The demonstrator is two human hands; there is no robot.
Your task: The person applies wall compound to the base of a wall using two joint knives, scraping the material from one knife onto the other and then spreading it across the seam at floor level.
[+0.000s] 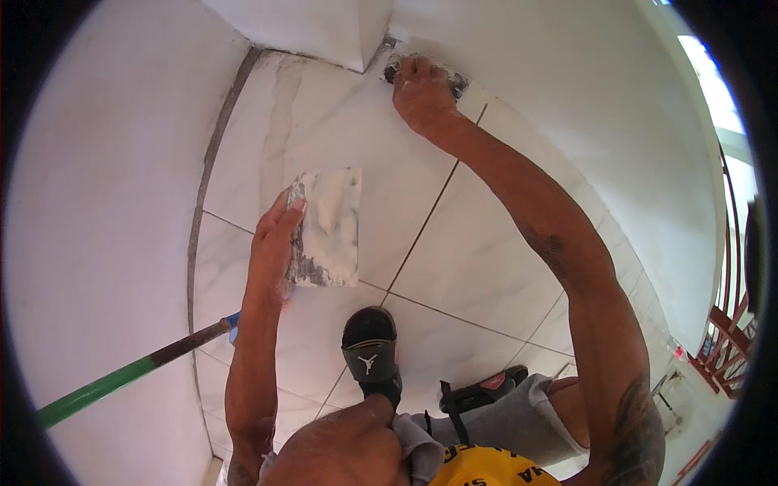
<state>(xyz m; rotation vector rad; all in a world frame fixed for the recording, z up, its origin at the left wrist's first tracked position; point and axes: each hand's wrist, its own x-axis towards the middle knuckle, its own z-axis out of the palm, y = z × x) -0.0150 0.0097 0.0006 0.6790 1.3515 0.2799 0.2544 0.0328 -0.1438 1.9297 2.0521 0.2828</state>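
Note:
My left hand (277,220) grips a flat rectangular trowel (329,227) smeared with whitish-grey compound, held above the tiled floor left of centre. My right hand (425,91) reaches to the foot of the wall at the top, just right of an inside corner (371,61), its fingers closed on a second flat, compound-stained blade (455,84). Under that hand, much of the blade is hidden.
White walls (105,170) border the marble-look tiles (421,324) with dark joints. A green pole (105,389) slants behind my left forearm. My sandalled foot (369,352) is below centre. A red metal railing (733,340) shows at far right.

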